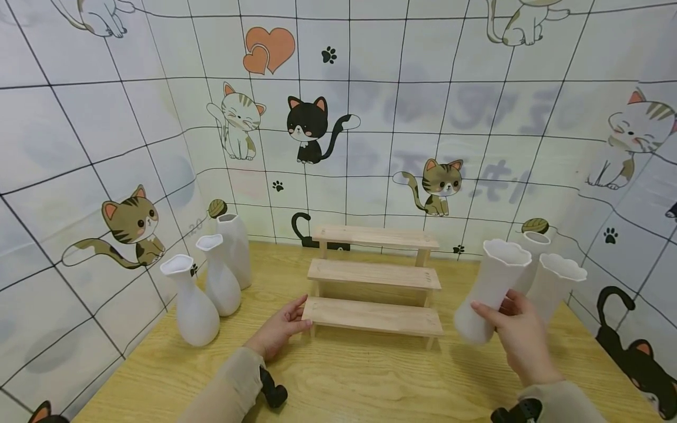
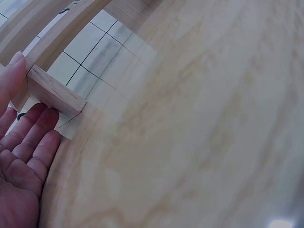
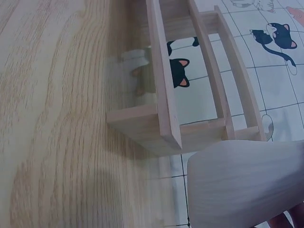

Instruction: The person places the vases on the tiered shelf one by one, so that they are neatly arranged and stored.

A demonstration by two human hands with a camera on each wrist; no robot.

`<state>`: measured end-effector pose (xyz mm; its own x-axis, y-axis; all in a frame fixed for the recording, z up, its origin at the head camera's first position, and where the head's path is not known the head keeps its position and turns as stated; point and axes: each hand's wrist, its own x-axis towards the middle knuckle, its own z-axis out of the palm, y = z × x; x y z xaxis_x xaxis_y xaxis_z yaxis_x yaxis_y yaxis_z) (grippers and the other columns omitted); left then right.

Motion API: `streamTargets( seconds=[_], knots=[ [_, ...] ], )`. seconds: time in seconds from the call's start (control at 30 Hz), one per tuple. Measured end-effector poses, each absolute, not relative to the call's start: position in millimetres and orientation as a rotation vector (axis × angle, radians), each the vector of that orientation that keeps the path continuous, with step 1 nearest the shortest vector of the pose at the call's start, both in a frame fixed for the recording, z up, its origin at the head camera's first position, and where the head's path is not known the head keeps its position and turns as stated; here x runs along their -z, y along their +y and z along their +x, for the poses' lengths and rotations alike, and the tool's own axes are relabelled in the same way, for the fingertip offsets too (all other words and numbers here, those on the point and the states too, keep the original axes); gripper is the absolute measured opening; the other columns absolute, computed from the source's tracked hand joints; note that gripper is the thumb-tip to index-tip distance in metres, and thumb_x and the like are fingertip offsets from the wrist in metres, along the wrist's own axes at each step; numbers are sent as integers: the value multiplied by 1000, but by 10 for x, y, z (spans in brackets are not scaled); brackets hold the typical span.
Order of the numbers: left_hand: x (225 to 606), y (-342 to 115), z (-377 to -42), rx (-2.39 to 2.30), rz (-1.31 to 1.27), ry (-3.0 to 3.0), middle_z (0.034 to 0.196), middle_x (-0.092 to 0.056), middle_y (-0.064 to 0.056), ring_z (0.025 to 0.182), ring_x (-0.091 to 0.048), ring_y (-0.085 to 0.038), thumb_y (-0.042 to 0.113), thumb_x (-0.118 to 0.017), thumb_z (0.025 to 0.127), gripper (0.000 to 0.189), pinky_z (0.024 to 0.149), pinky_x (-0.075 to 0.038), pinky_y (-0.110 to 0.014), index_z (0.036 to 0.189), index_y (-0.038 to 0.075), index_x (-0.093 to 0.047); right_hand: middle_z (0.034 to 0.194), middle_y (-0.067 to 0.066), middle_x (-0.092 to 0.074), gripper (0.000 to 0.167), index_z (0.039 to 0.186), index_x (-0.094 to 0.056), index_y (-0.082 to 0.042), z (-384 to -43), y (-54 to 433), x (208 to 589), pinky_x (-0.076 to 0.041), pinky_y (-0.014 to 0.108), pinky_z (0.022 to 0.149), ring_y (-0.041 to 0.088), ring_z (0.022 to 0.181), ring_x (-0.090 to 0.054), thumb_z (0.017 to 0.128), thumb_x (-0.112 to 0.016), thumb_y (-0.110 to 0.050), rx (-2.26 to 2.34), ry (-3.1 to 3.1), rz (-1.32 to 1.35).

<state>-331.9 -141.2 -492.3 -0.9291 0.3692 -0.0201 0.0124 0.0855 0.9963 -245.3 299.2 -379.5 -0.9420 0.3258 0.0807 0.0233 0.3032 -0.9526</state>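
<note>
A wooden three-step stand (image 1: 374, 317) is in the middle of the table. At the left end of its lowest step, my left hand (image 1: 280, 329) grips the corner; the left wrist view shows the thumb (image 2: 13, 78) by the plank and the fingers against the leg (image 2: 56, 92). My right hand (image 1: 520, 335) holds a white vase (image 1: 483, 294) with a wavy rim, right of the stand and slightly tilted. Part of that vase (image 3: 247, 183) fills the lower right of the right wrist view, where most of the hand is out of frame.
Two more white vases, a wavy-rimmed one (image 1: 552, 285) and a partly hidden one (image 1: 535, 241), stand behind the right hand. Three white vases, front (image 1: 195, 311), middle (image 1: 222, 282) and back (image 1: 235, 249), stand at left. A cat-print backdrop (image 1: 365, 194) surrounds the wooden table (image 1: 365, 382).
</note>
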Motion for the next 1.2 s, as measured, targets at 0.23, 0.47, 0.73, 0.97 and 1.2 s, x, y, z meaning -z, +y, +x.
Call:
streamTargets(
  seconds=[0.23, 0.47, 0.73, 0.97, 1.2],
  knots=[
    [4935, -1413, -3334, -1925, 386, 2096, 141, -45, -17, 124, -47, -27, 24, -69, 90, 80, 106, -33, -49, 154, 12, -22, 138, 21, -40, 84, 148, -27, 0, -2501, 2903, 3766, -38, 54, 98, 28, 116, -43, 86, -72, -36, -1718, -2324, -277],
    [4942, -1421, -3346, -1935, 377, 2084, 140, -46, -17, 122, -49, -26, 23, -70, 90, 80, 106, -34, -48, 154, 12, -23, 132, 17, -44, 80, 146, -30, -1, -2537, 2790, 3720, -46, 34, 86, 22, 111, -46, 86, -72, -35, -1693, -2337, -259],
    [4950, -1423, -3349, -1940, 369, 2078, 139, -47, -16, 121, -50, -24, 22, -70, 90, 80, 105, -35, -46, 153, 11, -24, 137, 20, -39, 86, 149, -23, -1, -2562, 2673, 3700, -39, 52, 97, 29, 118, -42, 87, -72, -35, -1762, -2308, -158],
    [4953, -1421, -3348, -1955, 378, 2068, 138, -48, -16, 120, -51, -24, 21, -70, 90, 80, 104, -36, -44, 153, 10, -23, 133, 18, -43, 77, 146, -30, -1, -2601, 2593, 3711, -42, 46, 93, 25, 112, -46, 88, -71, -32, -1779, -2295, -76],
    [4948, -1423, -3336, -1950, 373, 2065, 139, -47, -16, 121, -50, -25, 21, -70, 90, 80, 105, -35, -45, 154, 11, -22, 134, 19, -42, 80, 147, -28, -1, -2640, 2507, 3717, -40, 49, 95, 29, 116, -44, 87, -72, -33, -1812, -2307, -71]
  ],
)
